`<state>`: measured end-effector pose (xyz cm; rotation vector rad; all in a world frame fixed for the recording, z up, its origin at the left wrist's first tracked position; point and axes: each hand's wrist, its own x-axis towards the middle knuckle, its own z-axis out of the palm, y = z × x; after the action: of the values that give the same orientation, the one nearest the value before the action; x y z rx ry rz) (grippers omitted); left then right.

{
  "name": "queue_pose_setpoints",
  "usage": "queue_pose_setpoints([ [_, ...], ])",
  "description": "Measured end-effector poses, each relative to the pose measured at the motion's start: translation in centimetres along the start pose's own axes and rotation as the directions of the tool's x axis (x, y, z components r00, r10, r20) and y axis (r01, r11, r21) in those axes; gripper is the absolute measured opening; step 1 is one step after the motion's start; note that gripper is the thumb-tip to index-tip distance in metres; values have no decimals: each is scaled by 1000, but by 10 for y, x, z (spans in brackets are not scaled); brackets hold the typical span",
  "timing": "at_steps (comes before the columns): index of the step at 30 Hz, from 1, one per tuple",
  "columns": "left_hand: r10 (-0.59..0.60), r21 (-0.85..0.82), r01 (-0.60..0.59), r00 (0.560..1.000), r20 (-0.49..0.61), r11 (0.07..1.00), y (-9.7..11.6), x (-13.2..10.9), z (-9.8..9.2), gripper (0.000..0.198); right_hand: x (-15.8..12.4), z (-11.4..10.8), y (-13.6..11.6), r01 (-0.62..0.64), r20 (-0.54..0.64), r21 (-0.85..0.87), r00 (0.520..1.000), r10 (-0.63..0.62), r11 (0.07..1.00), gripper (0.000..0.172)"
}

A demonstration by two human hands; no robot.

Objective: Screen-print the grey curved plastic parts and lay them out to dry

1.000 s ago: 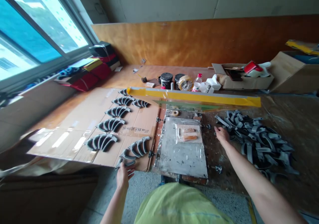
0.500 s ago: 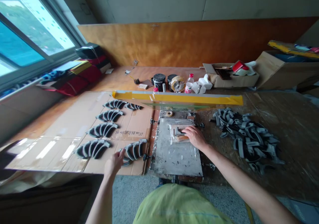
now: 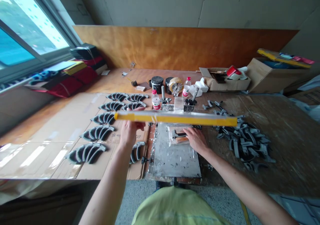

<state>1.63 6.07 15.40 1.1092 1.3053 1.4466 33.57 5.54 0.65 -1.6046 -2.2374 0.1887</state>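
Observation:
My left hand (image 3: 130, 131) is raised at the left end of a long yellow-edged frame (image 3: 190, 120). Its fingers are bent, some showing above the bar and some below, while the bar hides the middle of the hand. Over the grey metal plate (image 3: 175, 161), my right hand (image 3: 196, 139) has its fingertips closed on the right end of a grey curved handle-like part (image 3: 178, 135). That part lies in a plastic-wrapped holder on the plate. Rows of similar grey parts (image 3: 86, 153) rest on the cardboard sheet (image 3: 55, 128) at the left.
A heap of loose grey parts (image 3: 250, 141) covers the right side of the table. Behind the frame stand a red-capped bottle (image 3: 156, 101), metal posts (image 3: 195, 94), black tubs (image 3: 157, 84) and a tape roll (image 3: 175, 85). Cardboard boxes (image 3: 230, 81) sit at the back right.
The frame's front edge has come down, baring a bottle and posts behind it. My left hand has moved up and right from the grey parts to the frame. My right hand stays on its part.

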Motion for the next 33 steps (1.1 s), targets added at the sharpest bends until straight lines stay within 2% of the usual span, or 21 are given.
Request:
queue_pose_setpoints([
  [2,-137,46,135,990,37,990,-18,-24,-18,55,10,-13,21,-106,-86,74,990,112,992,37],
  [4,-313,102,305,947,73,947,-43,-48,-33,56,29,-29,33,-156,-153,107,973,171,982,35],
  [5,-388,116,377,917,94,919,-57,-59,-38,59,41,-35,34,-138,-179,113,971,157,984,35],
  [7,-458,111,447,882,107,888,-89,-74,-41,72,67,-43,25,-52,-213,112,974,75,992,38],
  [8,-465,108,455,879,104,884,-105,-79,-41,79,80,-43,16,3,-202,92,979,15,996,45],
  [10,-452,120,441,888,86,889,-131,-83,-39,87,101,-40,-5,78,-108,24,991,-75,997,55],
  [11,-446,128,435,892,74,891,-141,-83,-39,88,109,-36,-14,80,-36,-13,996,-81,997,53],
  [13,-446,142,434,892,70,890,-154,-82,-38,88,117,-28,-28,46,116,-87,993,-36,995,39],
  [15,-464,146,450,882,80,881,-157,-80,-39,87,112,-21,-35,21,209,-146,978,10,989,21],
  [17,-485,142,471,870,89,871,-157,-79,-40,86,97,-17,-38,77,236,-176,971,-34,981,9],
  [19,-499,126,487,862,91,864,-156,-80,-41,84,75,-16,-38,200,239,-167,958,-157,965,14],
  [22,-499,113,489,862,91,865,-160,-80,-42,83,47,-24,-33,370,274,-92,902,-334,924,27],
  [24,-490,116,479,867,91,870,-162,-81,-42,81,41,-34,-27,432,299,-34,865,-404,901,29],
  [26,-482,111,472,871,91,874,-163,-81,-42,79,48,-42,-23,455,336,9,837,-432,890,25],
  [28,-478,95,470,874,92,878,-160,-81,-41,78,59,-44,-23,423,337,23,850,-406,906,18],
  [30,-475,84,469,875,92,879,-155,-82,-39,77,63,-36,-26,358,262,-1,901,-345,934,17],
  [32,-481,78,475,873,84,876,-148,-83,-37,76,55,-22,-30,328,158,-34,934,-319,944,24],
  [33,-485,73,480,871,80,874,-145,-84,-36,76,46,-16,-32,342,124,-37,934,-336,939,28],
])
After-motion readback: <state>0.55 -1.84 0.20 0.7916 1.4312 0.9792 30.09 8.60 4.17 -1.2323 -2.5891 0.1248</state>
